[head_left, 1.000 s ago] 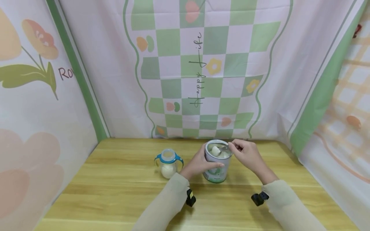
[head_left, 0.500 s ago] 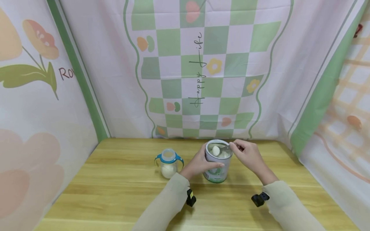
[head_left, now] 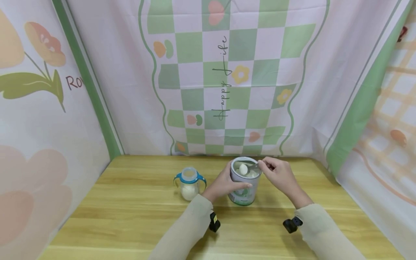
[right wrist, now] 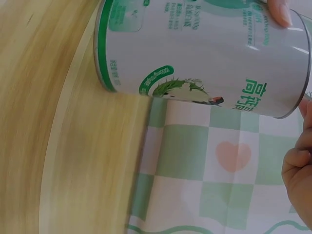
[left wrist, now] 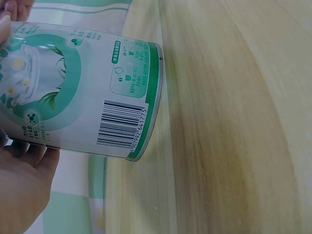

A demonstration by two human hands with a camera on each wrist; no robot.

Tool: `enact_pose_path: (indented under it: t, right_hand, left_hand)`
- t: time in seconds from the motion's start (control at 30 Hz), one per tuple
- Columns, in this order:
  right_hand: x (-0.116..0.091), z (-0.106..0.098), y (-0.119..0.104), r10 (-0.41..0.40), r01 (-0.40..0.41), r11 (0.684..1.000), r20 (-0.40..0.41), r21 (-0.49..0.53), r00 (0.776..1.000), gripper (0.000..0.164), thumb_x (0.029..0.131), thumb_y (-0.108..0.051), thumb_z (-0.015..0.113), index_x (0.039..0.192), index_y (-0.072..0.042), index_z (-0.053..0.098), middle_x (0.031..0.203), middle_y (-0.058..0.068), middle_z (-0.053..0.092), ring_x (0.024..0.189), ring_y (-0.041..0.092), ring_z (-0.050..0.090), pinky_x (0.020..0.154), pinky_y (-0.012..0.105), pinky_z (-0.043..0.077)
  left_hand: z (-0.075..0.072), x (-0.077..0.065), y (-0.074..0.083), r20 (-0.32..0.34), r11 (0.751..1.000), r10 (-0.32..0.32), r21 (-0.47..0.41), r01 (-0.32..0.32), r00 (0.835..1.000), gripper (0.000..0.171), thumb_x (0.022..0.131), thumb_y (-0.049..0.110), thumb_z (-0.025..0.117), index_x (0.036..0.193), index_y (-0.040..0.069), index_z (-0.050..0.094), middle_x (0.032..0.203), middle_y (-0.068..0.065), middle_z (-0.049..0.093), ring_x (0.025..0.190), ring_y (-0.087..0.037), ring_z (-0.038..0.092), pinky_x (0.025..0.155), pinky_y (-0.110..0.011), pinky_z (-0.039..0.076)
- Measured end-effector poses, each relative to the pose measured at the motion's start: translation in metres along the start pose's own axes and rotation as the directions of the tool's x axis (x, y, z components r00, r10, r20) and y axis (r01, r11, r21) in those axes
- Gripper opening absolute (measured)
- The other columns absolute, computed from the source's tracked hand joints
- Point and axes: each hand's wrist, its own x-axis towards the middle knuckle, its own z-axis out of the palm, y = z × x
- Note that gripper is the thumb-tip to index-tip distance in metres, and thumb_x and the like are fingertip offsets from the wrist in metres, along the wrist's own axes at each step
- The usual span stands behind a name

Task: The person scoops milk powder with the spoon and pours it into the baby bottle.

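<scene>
A white and green tin of pale powder stands open-topped on the table. My left hand grips its left side, thumb across the front; in the left wrist view, fingers wrap the tin's wall below a barcode. My right hand pinches the handle of a metal spoon at the tin's right rim. White powder heaps on the spoon's bowl, just inside the mouth. Left of the tin stands a clear baby bottle with blue handles, uncapped, holding off-white powder. The spoon is not visible in either wrist view.
The wooden table runs back to a green and white checked curtain. Printed curtains also hang at the left and right sides. The bottle sits close to my left forearm.
The heaped spoon bowl has turned slightly inside the tin's mouth, so the powder looks rounder. Both hands, the tin and the bottle stay in nearly the same places.
</scene>
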Motion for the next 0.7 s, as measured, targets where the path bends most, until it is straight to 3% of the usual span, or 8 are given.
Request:
enact_pose_path:
  t: [0.4,0.7]
  right_hand:
    - [-0.0009,0.0013,0.0031,-0.007,0.007,1.000,-0.048,0.000,0.999,0.025,0.098,-0.011,0.066,0.074,-0.017,0.063,0.057,-0.009,0.043,0.047,0.008,0.037,0.047,0.023,0.033]
    - [-0.0041,-0.0039,0.0024,0.121,-0.121,0.990,-0.006,0.071,0.993,0.024,0.103,-0.020,0.060,0.081,-0.014,0.068,0.058,-0.003,0.048,0.047,0.013,0.040,0.046,0.027,0.036]
  left_hand:
    - [-0.0006,0.0008,0.0004,-0.006,1.000,-0.007,0.012,0.007,1.000,0.092,0.076,0.042,0.089,0.149,0.035,0.033,0.132,0.015,0.051,0.118,-0.009,0.054,0.102,-0.045,0.041]
    - [-0.0022,-0.0003,0.0038,0.013,0.999,0.005,0.034,-0.006,1.000,0.095,0.078,0.039,0.088,0.152,0.033,0.030,0.134,0.014,0.050,0.120,-0.009,0.052,0.103,-0.043,0.042]
